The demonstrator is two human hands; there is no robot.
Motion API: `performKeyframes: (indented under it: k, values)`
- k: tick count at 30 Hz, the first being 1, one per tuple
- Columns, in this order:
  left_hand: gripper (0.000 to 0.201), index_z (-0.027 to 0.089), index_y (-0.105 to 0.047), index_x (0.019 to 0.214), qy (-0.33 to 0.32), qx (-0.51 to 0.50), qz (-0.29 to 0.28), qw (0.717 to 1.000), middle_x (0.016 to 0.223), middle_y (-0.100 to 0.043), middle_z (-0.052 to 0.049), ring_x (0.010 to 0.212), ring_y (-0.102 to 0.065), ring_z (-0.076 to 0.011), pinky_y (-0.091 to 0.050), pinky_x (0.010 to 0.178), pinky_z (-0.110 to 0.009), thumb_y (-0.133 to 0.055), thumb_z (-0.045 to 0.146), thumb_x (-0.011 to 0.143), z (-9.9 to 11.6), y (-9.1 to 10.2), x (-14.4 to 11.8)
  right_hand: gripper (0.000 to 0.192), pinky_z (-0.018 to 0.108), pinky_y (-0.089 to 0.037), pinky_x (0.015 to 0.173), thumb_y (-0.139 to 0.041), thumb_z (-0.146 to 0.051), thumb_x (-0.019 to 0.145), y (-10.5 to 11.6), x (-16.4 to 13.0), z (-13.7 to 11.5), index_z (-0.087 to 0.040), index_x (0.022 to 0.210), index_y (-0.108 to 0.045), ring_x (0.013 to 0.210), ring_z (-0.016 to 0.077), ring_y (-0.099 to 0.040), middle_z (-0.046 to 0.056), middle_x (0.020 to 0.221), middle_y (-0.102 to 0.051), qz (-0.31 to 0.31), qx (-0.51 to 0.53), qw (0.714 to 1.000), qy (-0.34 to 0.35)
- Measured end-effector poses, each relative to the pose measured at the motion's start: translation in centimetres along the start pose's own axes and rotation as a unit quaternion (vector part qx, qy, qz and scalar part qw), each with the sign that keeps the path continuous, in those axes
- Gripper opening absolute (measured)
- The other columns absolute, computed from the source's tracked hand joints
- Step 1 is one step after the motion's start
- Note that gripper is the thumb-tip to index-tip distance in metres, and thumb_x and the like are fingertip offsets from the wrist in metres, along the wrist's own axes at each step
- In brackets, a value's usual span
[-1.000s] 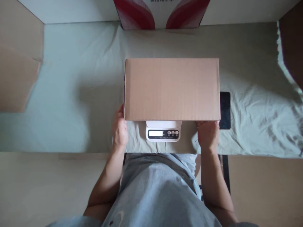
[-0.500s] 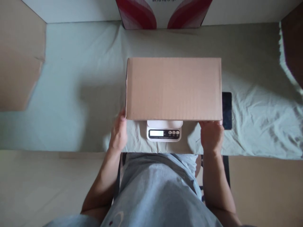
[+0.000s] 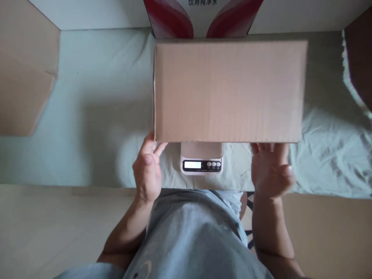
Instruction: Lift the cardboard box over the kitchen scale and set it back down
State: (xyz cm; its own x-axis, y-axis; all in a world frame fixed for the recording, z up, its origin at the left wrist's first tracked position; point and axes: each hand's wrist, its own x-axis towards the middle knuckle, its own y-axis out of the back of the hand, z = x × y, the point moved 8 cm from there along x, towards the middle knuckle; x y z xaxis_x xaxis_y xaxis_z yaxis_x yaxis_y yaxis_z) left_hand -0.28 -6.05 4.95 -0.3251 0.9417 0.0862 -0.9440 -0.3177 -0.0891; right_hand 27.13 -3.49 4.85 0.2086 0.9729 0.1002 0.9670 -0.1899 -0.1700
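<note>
Plain tan carton (image 3: 229, 93); white scale (image 3: 202, 157), black panel (image 3: 205, 166), 3 white buttons (image 3: 214, 164); pale green cloth (image 3: 107, 66)

We've got both bare forearms (image 3: 124, 228) extended forward and slightly inward, left hand (image 3: 147, 176) unclenched, palm turned inward, thumb (image 3: 148, 158) raised, fingers (image 3: 149, 144) spread apart, right hand (image 3: 269, 172) unclenched palm-up, thumb splayed to the right, fingers pointing forward, tips hidden.
</note>
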Motion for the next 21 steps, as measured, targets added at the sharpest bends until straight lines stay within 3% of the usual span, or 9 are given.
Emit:
performKeyframes:
  k: [5,12,16,21]
  values:
    - [0.044,0.038,-0.062,0.116,-0.064,0.000,0.024,0.998,0.138,-0.054,0.002,0.139,-0.042,-0.0271,-0.047,0.109,-0.045,-0.043,0.064,0.087,1.8,-0.4,2.9,0.060,0.049,-0.030,0.119,-0.051,-0.070,0.068,-1.5,2.8,-2.1,-0.041,0.121,-0.056,0.137,0.0280,-0.044,-0.002,0.130,-0.058,-0.016,-0.035,0.998,0.043]
    - [0.062,0.031,-0.055,0.125,-0.009,-0.010,-0.029,0.999,0.142,-0.050,-0.006,0.137,-0.043,-0.0278,-0.040,0.111,-0.048,-0.039,0.073,0.084,-3.2,-1.8,8.1,0.056,0.047,-0.036,0.114,-0.052,-0.070,0.068,-2.3,7.9,2.9,-0.038,0.114,-0.055,0.133,0.0272,-0.047,-0.001,0.128,-0.058,-0.046,-0.043,0.998,0.012]
    - [0.064,0.031,-0.054,0.128,0.008,0.001,-0.036,0.999,0.143,-0.050,-0.008,0.138,-0.044,-0.0277,-0.039,0.111,-0.050,-0.035,0.074,0.084,-5.6,-1.7,8.9,0.057,0.047,-0.037,0.113,-0.051,-0.073,0.067,-2.1,9.2,5.4,-0.036,0.110,-0.056,0.132,0.0273,-0.048,0.000,0.127,-0.060,-0.049,-0.039,0.998,-0.010]
    - [0.062,0.033,-0.055,0.128,0.020,0.014,-0.023,0.999,0.144,-0.050,-0.007,0.138,-0.044,-0.0267,-0.042,0.108,-0.049,-0.036,0.073,0.085,-7.2,-1.3,9.1,0.053,0.045,-0.038,0.113,-0.055,-0.067,0.071,-2.3,9.0,6.3,-0.034,0.112,-0.058,0.130,0.0260,-0.049,0.000,0.125,-0.061,-0.053,-0.008,0.998,-0.016]
